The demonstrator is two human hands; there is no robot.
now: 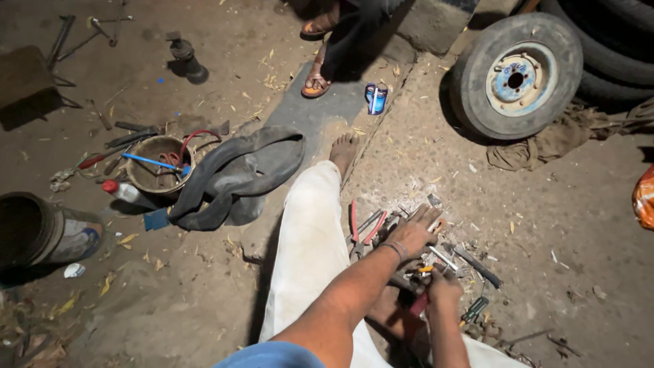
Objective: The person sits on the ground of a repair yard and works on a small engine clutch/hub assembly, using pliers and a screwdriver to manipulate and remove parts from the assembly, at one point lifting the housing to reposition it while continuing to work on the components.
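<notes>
Two hands are working the tool pile (436,255): left hand (415,232) is resting open on grey metal tools beside one red-handled pliers (362,228); right hand (444,286) is gripping a yellow-tipped tool (426,270).

a bare dirt floor (204,300) strewn with dry leaves meets a rough concrete slab (545,218). the light is dim and warm, leaving the left side in shadow. a worn wheel (516,76) leans against stacked tyres (613,61) at the upper right, a crumpled cloth (545,146) below it.
</notes>
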